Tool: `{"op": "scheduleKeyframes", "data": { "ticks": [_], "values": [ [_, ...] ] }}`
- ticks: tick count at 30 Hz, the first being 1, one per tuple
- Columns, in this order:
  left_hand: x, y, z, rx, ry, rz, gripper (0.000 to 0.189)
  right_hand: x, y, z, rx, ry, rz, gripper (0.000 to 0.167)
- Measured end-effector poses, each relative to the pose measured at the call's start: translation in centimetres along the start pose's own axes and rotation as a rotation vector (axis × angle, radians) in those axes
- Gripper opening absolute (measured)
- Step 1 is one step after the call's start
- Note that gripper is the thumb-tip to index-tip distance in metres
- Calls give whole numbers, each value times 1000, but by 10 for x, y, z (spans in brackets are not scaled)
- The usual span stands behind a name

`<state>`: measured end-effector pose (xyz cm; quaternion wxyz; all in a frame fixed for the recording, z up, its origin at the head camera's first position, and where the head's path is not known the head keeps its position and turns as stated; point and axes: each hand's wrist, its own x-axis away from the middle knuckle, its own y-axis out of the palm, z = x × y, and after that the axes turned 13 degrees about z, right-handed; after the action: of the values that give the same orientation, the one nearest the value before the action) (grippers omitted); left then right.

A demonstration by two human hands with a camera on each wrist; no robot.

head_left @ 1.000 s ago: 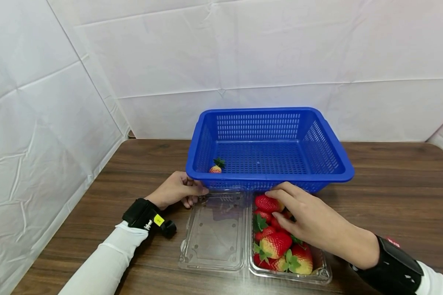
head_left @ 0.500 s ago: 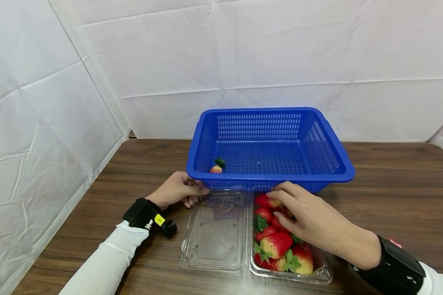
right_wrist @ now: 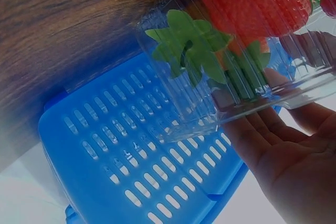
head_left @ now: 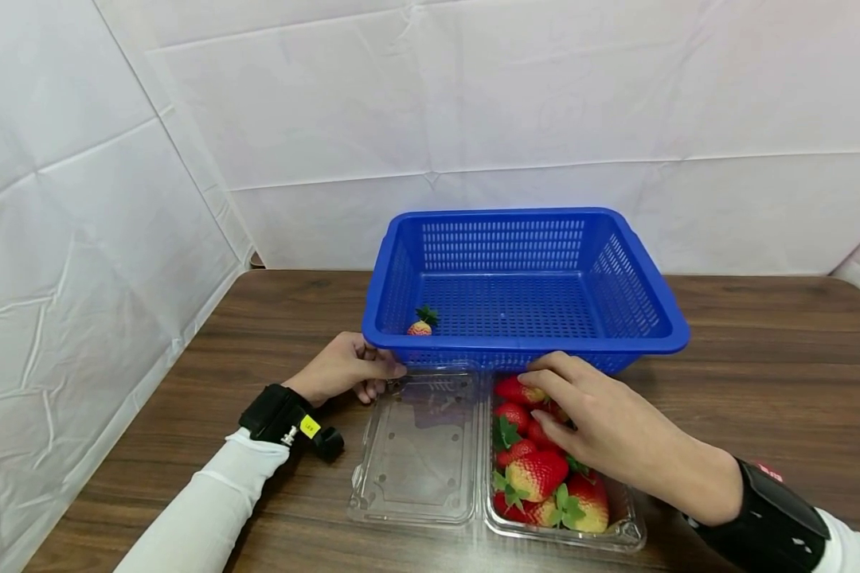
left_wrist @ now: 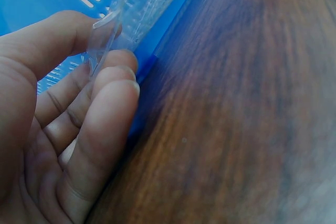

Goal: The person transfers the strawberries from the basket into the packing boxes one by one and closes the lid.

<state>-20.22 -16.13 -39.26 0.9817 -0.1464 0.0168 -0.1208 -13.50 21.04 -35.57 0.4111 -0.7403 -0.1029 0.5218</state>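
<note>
A clear plastic clamshell box (head_left: 619,529) lies unfolded on the table, its right half filled with several red and yellow strawberries with green leaves. At the far left corner of its flat lid (head_left: 423,465), my left hand (head_left: 345,370) pinches the plastic edge; the left wrist view shows thumb and fingertips on that clear edge (left_wrist: 107,30). My right hand (head_left: 605,422) reaches into the filled half from the right. Its curled thumb and fingers hold a strawberry (head_left: 510,389) at the back. In the right wrist view, the clear wall covers part of those fingers.
Directly behind the box stands a blue slotted basket (head_left: 523,344), its front rim close over the box's back edge. One small strawberry (head_left: 420,328) sits in its near left corner. White sheeting (head_left: 430,103) hangs behind the brown wooden table (head_left: 767,358).
Under my right fingers, the back strawberry has shifted slightly, now sitting lower and turned. My left hand and the box stay in place.
</note>
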Motion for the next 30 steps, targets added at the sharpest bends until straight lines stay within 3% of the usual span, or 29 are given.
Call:
{"op": "scheduleKeyframes", "data": {
  "ticks": [12, 26, 30],
  "values": [
    [-2, 0, -2, -2, -6, 4, 15, -2, -3, -3, 4, -7, 6, 40],
    [-1, -1, -2, 6, -2, -7, 15, -9, -12, -5, -83, -38, 49, 45],
    [-1, -1, -2, 6, -2, -7, 14, -11, -16, -6, -100, -49, 61, 38]
  ]
}}
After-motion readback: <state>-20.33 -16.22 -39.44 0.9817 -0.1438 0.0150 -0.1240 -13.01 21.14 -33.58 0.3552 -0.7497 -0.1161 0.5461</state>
